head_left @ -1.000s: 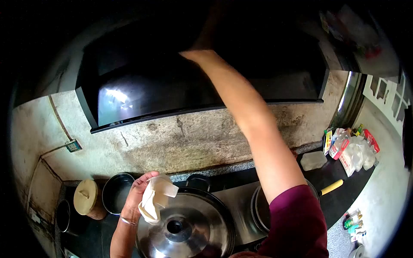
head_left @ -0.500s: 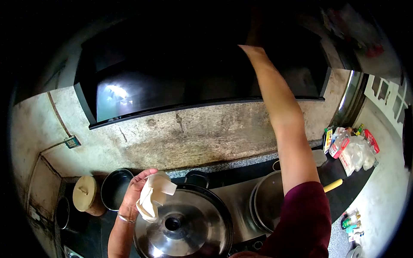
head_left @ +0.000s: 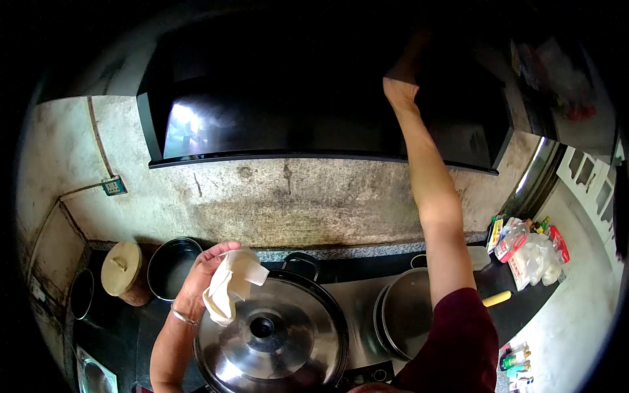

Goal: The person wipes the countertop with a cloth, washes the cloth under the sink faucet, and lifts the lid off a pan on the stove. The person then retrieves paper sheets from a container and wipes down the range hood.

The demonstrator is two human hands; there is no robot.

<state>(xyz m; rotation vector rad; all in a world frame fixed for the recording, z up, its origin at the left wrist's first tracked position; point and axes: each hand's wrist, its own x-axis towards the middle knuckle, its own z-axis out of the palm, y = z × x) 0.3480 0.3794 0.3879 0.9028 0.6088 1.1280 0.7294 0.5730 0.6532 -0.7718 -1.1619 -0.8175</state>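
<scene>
My left hand (head_left: 202,275), with a silver bangle (head_left: 184,316) at the wrist, is closed on a crumpled white cloth (head_left: 230,283). It hangs over the left part of a large steel lid (head_left: 278,340). My right arm stretches up to a dark, glossy range hood (head_left: 288,124). Near the hood, part of my right hand (head_left: 401,85) shows at the wrist end, but its fingers are lost in the dark. Whether it holds anything cannot be seen.
A lidded pot (head_left: 407,313) stands right of the large lid. At the left are a dark pan (head_left: 171,270), a container with a wooden lid (head_left: 122,267) and a sink (head_left: 97,376). Plastic bags (head_left: 538,257) lie at the right, near a yellow handle (head_left: 496,299).
My right arm has swung from left to right along the hood. My left hand keeps its grip on the cloth. The view has shifted slightly.
</scene>
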